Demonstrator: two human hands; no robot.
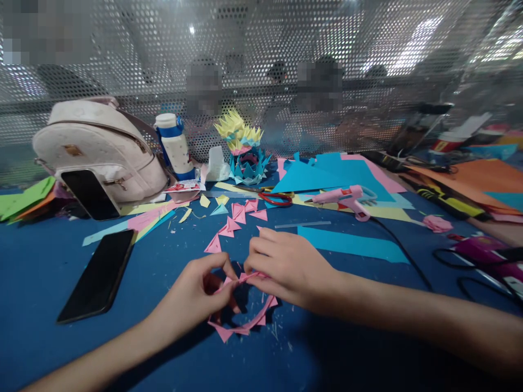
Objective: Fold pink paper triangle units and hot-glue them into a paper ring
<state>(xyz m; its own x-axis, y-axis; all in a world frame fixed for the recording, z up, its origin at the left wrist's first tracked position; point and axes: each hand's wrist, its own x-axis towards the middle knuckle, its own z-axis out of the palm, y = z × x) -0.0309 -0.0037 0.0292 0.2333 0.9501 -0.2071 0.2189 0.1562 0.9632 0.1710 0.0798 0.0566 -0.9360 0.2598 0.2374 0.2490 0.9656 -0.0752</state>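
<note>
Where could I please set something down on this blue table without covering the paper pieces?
Bare blue table lies left of the flat black phone, and along the near edge below the spiky pink paper ring pinched by the left hand and right hand. Another patch sits beyond the cyan paper strip. Around the pink glue gun it is crowded.

A spiky pink paper ring of folded triangles lies flat on the blue tabletop, its near arc visible, its top edge pinched between fingers.

Bare table left of the fingers. Loose pink triangles lie just beyond them. A black phone blocks farther left.
</note>
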